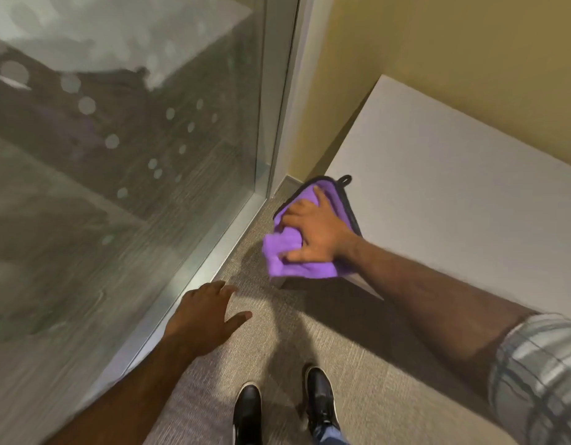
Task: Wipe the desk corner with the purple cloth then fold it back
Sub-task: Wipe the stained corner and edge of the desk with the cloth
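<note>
purple cloth (285,252) lies bunched on the near corner of a white desk (454,194), one part hanging past the desk edge. its dark trimmed border and a small hanging loop show at the far side. the right hand (313,231) presses down flat on top of the cloth, fingers spread apart, thumb stretched toward the hanging part. the left hand (207,316) hovers over the grey carpet (277,348) with nothing in it, fingers loosely apart. a checked sleeve (541,374) covers the right upper arm. two black shoes (249,409) stand on the carpet below. a glass wall (117,155) with a metal frame runs along the left, and a yellow wall (438,53) stands behind the desk.
</note>
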`<state>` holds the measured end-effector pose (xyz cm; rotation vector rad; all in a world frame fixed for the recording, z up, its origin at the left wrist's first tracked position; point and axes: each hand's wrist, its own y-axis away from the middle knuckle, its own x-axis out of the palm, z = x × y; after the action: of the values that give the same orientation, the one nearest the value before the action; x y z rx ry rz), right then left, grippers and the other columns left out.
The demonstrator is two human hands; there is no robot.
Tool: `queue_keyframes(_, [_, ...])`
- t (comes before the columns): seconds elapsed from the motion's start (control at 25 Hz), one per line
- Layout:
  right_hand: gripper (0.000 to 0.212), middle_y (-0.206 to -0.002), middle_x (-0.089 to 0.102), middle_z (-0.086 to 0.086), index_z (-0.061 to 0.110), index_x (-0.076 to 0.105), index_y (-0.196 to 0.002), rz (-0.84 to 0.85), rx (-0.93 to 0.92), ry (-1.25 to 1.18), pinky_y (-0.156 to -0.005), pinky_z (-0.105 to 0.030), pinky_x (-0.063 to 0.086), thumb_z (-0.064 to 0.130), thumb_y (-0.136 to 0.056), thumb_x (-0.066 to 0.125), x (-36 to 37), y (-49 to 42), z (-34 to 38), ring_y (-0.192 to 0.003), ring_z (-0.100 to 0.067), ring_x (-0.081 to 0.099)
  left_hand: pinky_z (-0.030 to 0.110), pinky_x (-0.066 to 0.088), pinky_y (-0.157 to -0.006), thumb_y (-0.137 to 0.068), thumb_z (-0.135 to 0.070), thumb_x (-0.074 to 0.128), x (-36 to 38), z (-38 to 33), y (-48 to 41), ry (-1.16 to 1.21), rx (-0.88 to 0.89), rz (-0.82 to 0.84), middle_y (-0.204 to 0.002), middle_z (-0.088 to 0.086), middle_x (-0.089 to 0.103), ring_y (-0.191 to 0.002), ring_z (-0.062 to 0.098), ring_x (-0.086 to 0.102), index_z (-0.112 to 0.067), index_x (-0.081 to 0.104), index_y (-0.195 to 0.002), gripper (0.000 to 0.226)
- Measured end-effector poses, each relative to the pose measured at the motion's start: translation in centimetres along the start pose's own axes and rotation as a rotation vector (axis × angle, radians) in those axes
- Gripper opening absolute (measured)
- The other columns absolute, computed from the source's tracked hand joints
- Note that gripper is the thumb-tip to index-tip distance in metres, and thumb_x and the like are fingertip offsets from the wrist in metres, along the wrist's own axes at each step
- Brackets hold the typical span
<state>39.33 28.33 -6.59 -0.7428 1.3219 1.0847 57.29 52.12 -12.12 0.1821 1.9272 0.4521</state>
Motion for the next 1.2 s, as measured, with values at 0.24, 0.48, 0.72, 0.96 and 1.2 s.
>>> queue_keyframes(0.24, [0.070,-0.126,0.059,0.004,0.029,0.063,-0.118,0.006,0.141,0.035,-0.110,-0.077,0.006,0.080,-0.074,0.046,-0.1,0.4,0.7,-0.130,-0.021,0.042,0.041,0.036,-0.107,-0.087,-0.072,0.036,1.0,-0.7,0.4,0.038,-0.037,0.004,-0.144,0.000,0.050,-0.133,0.019,0.045,-0.022,0.043,-0.141,0.074])
queue_keyframes(0.48, [0.058,-0.156,0.034,-0.006,0.035,0.043,-0.141,0.051,0.051,0.162,-0.111,-0.077,0.009,0.042,-0.087,0.066,1.6,3.0,3.0,-0.151,-0.033,0.015,0.043,0.035,-0.109,-0.088,-0.069,0.042,1.3,-1.7,0.1,0.042,-0.044,0.026,-0.149,0.004,0.045,-0.137,0.021,0.042,-0.024,0.042,-0.141,0.070])
queue_keyframes(0.72, [0.056,-0.164,0.020,-0.012,0.028,0.044,-0.146,-0.017,-0.053,0.217,-0.113,-0.074,0.015,0.010,-0.093,0.045,3.1,8.7,2.4,-0.151,-0.039,0.014,0.046,0.032,-0.112,-0.090,-0.060,0.047,1.7,-1.4,0.1,0.029,-0.042,0.036,-0.154,0.006,0.039,-0.142,0.024,0.036,-0.029,0.044,-0.140,0.058])
queue_keyframes(0.96, [0.068,-0.166,0.013,-0.003,0.037,0.021,-0.155,-0.126,0.513,0.058,-0.113,-0.075,0.009,0.061,-0.093,0.039,4.3,16.4,0.5,-0.154,-0.029,0.008,0.048,0.033,-0.113,-0.088,-0.061,0.050,2.6,-1.6,-0.4,0.014,-0.051,-0.001,-0.152,0.005,0.043,-0.141,0.024,0.038,-0.023,0.037,-0.145,0.070])
queue_keyframes(1.2, [0.076,-0.168,0.006,-0.002,0.042,0.011,-0.154,-0.208,1.002,-0.112,-0.114,-0.075,0.002,0.079,-0.089,0.019,3.5,12.6,-2.7,-0.153,-0.035,0.003,0.044,0.043,-0.102,-0.084,-0.062,0.050,0.4,-3.5,-2.3,0.314,-0.056,-0.158,-0.138,0.008,0.059,-0.125,0.028,0.056,-0.018,0.052,-0.135,0.067])
